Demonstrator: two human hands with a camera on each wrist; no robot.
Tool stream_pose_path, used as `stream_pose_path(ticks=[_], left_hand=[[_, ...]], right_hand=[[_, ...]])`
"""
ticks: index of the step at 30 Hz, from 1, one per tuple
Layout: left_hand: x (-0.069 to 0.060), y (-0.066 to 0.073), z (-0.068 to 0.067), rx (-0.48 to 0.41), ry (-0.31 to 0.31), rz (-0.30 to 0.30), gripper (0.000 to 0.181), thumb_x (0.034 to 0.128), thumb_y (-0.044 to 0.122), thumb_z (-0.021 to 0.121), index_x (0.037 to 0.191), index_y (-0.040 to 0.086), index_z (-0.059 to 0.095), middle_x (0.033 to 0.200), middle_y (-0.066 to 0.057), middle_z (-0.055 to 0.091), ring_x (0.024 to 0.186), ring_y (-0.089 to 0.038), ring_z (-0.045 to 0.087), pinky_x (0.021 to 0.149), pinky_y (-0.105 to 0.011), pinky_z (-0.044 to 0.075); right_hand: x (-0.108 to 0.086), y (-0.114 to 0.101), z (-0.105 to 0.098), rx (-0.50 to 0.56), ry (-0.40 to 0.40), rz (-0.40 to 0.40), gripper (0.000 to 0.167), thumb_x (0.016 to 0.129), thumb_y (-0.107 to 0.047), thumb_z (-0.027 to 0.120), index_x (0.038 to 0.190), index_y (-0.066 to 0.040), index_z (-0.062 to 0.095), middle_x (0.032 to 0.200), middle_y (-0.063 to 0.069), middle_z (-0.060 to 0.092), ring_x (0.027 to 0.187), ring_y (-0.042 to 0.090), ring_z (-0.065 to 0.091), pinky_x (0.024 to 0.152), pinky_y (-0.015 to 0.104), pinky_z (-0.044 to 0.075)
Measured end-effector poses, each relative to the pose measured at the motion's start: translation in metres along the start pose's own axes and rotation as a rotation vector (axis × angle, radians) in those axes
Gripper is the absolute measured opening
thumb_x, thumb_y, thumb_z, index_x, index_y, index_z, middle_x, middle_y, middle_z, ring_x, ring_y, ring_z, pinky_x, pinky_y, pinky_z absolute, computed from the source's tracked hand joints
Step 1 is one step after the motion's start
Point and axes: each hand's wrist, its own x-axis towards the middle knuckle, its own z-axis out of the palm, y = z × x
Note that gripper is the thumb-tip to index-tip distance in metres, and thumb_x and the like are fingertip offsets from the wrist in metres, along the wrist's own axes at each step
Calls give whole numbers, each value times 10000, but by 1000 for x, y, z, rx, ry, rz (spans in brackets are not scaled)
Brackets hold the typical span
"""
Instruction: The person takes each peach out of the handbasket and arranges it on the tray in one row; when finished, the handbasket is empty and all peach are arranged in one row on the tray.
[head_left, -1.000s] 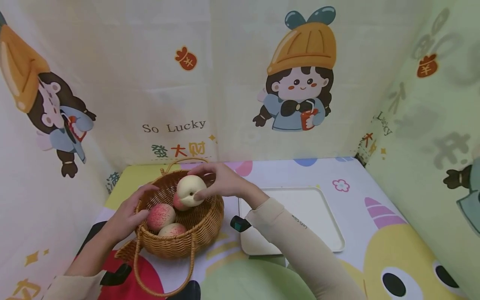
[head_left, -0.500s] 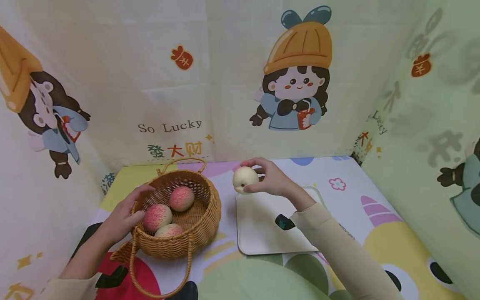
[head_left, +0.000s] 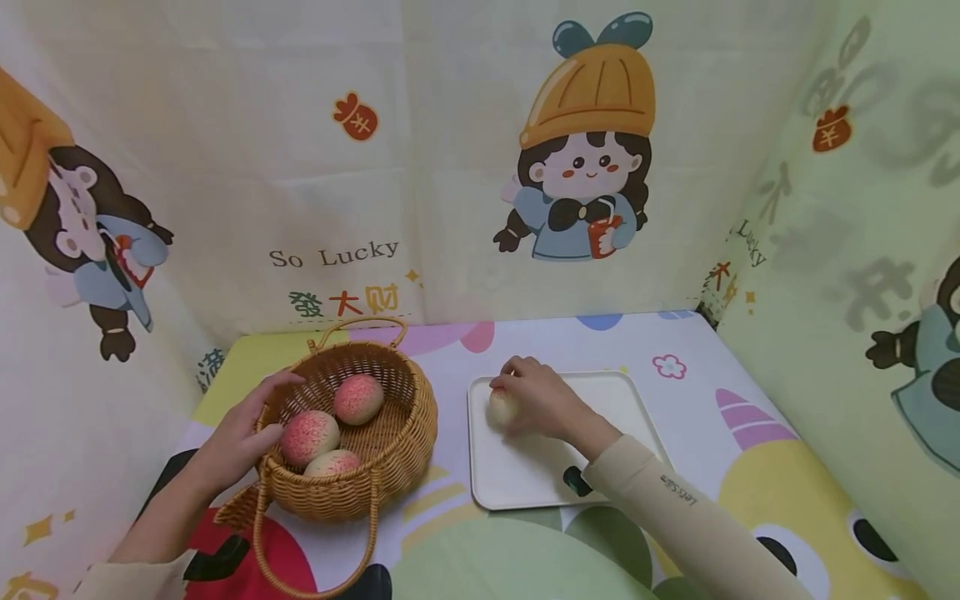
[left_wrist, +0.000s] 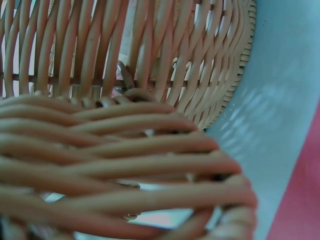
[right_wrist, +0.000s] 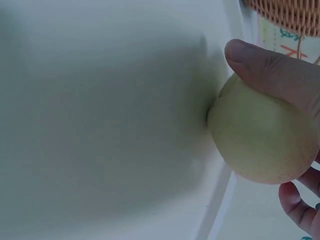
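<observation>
My right hand [head_left: 543, 400] holds a pale peach [head_left: 503, 408] low over the left part of a white tray [head_left: 498, 487]. In the right wrist view the thumb lies on one side of the peach [right_wrist: 265, 132], fingers on the other, and the peach seems to touch the tray. My left hand [head_left: 243, 429] rests at the left rim of a wicker basket [head_left: 401, 467], fingers fairly straight over the edge. Inside the basket lie three pink-speckled peaches, one at the back [head_left: 358, 399], one at the left [head_left: 311, 438] and one at the front [head_left: 332, 463].
One basket handle [head_left: 258, 542] hangs over the front onto the table; the other [head_left: 367, 321] stands at the back. A patterned cloth [head_left: 675, 408] covers the table. Printed curtains [head_left: 450, 167] enclose the back and sides. The left wrist view is filled by basket weave [left_wrist: 125, 165].
My right hand has lifted the pale peach out of the basket, carried it right and lowered it to the tray. The left hand has stayed at the basket rim.
</observation>
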Motion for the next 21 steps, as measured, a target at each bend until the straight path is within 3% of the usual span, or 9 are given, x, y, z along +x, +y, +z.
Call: stream_pose_path(ticks=[3, 9, 14, 21], left_hand=[[0, 1, 0, -1, -1, -2, 651, 793, 11, 586, 1426, 89, 454, 1517, -196, 406, 1346, -480, 373, 890, -825, 335], [0, 1, -1, 7, -3, -8, 656, 806, 24, 578, 1443, 105, 444, 1521, -196, 401, 1333, -486, 385, 883, -823, 343], [-2, -1, -2, 8, 1, -5, 660, 801, 13, 564, 1443, 103, 442, 1514, -189, 406, 1329, -466, 387, 881, -825, 339], [-2, 1, -2, 13, -2, -13, 666, 798, 31, 566, 1447, 116, 442, 1523, -180, 401, 1334, -483, 388, 891, -820, 342]], right_hand=[[-3, -3, -2, -21, -15, -21, 723, 624, -334, 959, 1261, -141, 675, 1222, 54, 562, 1108, 269, 520, 899, 439, 476], [-10, -7, -13, 5, -125, -20, 758, 678, -124, 885, 1380, -138, 601, 1294, 76, 579, 1154, 281, 563, 969, 431, 487], [-7, -11, -12, 56, -111, 20, 676, 736, -265, 880, 1354, -165, 625, 1211, 28, 608, 1072, 224, 605, 937, 391, 501], [-3, -18, -4, 41, -93, 95, 684, 689, -369, 911, 1299, -209, 645, 1119, -12, 576, 937, 170, 595, 859, 352, 513]])
